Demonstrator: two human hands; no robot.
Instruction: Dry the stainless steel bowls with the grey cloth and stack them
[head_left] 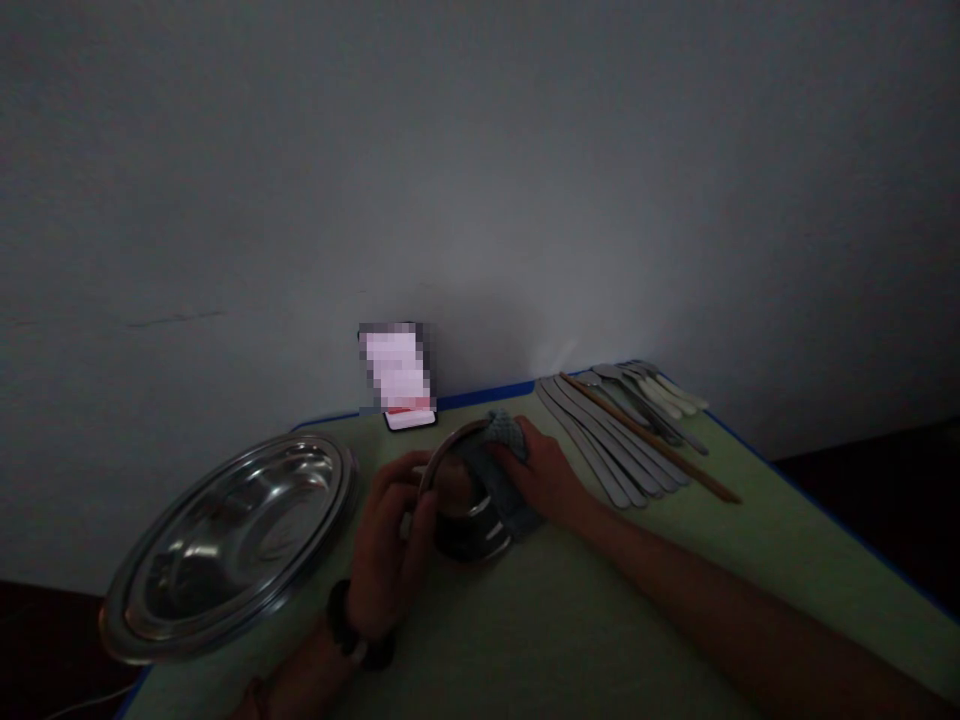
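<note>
Bowl (459,502), shiny metal, tilted, with curved rim

Glossy metal bowl (455,487), rough-textured cloth (502,490), shiny metal basins (240,530).

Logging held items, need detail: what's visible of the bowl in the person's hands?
The bowl looks like shiny metal, with a curved rim and a dark, reflective inside. It is tilted, its opening partly facing the camera, above the near-middle of the table. The left hand grips the rim's left side; at the right, a blue-grey cloth in the right hand covers part of it. Whether it touches the table is unclear in the dim light.
</note>
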